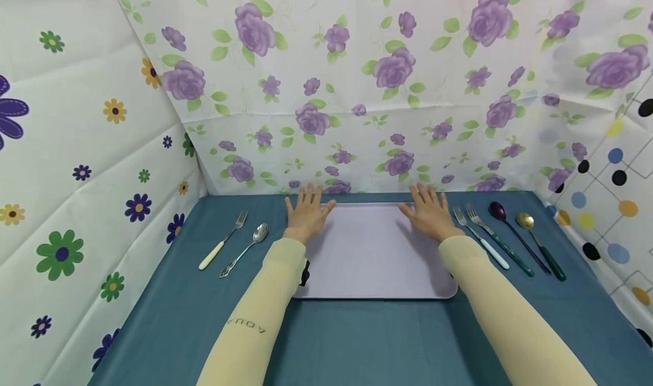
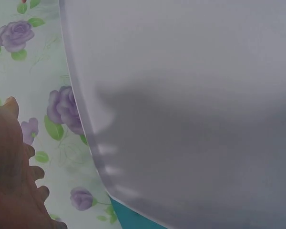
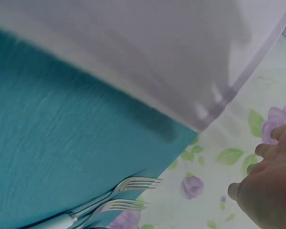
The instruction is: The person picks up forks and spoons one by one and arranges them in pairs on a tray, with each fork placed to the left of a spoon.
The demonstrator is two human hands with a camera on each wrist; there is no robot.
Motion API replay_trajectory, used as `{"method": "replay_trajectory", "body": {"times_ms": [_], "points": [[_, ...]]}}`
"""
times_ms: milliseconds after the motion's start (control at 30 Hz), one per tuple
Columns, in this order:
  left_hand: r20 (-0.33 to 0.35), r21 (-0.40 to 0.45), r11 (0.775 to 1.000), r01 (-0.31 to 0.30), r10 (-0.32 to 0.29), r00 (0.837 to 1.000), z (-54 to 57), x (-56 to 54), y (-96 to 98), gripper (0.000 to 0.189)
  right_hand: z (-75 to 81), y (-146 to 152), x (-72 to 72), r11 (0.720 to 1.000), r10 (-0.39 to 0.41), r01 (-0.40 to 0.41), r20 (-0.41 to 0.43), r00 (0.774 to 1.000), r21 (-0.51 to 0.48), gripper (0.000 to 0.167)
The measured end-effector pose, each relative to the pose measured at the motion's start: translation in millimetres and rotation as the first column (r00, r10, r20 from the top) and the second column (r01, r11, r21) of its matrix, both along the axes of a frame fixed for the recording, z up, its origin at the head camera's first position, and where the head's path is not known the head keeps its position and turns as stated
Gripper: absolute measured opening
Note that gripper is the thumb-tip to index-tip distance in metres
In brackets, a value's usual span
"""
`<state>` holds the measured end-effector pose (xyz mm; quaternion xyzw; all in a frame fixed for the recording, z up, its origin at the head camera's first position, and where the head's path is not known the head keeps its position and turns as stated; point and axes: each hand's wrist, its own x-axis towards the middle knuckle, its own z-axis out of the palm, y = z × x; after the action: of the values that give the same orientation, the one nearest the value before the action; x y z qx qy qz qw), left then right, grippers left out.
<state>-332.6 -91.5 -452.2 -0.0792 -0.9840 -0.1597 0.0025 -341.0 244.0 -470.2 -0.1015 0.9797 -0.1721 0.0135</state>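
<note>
A pale lilac rectangular tray (image 1: pixel 377 255) lies in the middle of the blue-green cloth. Over its far left corner my left hand (image 1: pixel 306 216) is held with fingers straight and spread, holding nothing. My right hand (image 1: pixel 429 215) is spread the same way over the far right corner, also without anything in it. Shadows of the fingers fall on the tray (image 2: pixel 181 57) in the left wrist view, where the left hand (image 2: pixel 12 171) shows at the edge. In the right wrist view the right hand (image 3: pixel 269 181) appears beyond the tray's corner, near two forks (image 3: pixel 133 183).
Left of the tray lie a fork with a cream handle (image 1: pixel 212 255) and a silver spoon (image 1: pixel 259 233). On its right are a pale-handled fork (image 1: pixel 494 253), a green-handled fork (image 1: pixel 512 255), a dark spoon (image 1: pixel 497 211) and a gold spoon with green handle (image 1: pixel 552 262). Flowered sheets (image 1: pixel 357 91) stand behind.
</note>
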Motion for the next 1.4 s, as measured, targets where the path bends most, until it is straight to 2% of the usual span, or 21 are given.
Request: {"method": "replay_trajectory", "body": {"times_ms": [133, 300, 500, 733, 1033, 1267, 1400], "points": [[0.000, 0.004, 1.000, -0.003, 0.003, 1.000, 2.3, 0.3, -2.6, 0.076, -1.3, 9, -2.2, 1.000, 0.002, -0.002, -0.007, 1.000, 0.014, 0.087], [0.029, -0.018, 1.000, -0.016, 0.017, 0.999, -1.9, -6.1, -7.6, 0.078, -0.1, 16, -1.1, 1.000, 0.011, -0.011, -0.014, 1.000, -0.008, 0.086], [0.023, -0.009, 1.000, -0.009, 0.009, 1.000, -5.1, -9.1, -15.0, 0.077, 7.3, 20, 4.5, 1.000, 0.010, -0.010, 0.000, 1.000, -0.008, 0.085], [0.040, 0.012, 1.000, -0.002, 0.002, 0.999, -3.5, -4.2, -23.8, 0.077, 11.4, 26, 7.1, 1.000, 0.005, -0.005, 0.013, 1.000, 0.002, 0.085], [0.028, 0.035, 0.999, 0.011, -0.012, 1.000, -2.0, 4.8, -36.4, 0.075, 5.0, 41, 8.7, 1.000, 0.013, -0.013, -0.010, 1.000, -0.008, 0.088], [0.056, 0.035, 0.999, 0.014, -0.016, 0.998, -9.4, -4.0, -47.0, 0.078, -0.3, 50, 5.4, 1.000, -0.004, 0.003, 0.016, 1.000, 0.013, 0.087], [0.071, 0.049, 0.999, 0.009, -0.012, 0.997, -8.8, -4.4, -47.8, 0.078, 2.1, 53, 7.9, 1.000, -0.003, 0.003, 0.010, 1.000, -0.005, 0.087]]}}
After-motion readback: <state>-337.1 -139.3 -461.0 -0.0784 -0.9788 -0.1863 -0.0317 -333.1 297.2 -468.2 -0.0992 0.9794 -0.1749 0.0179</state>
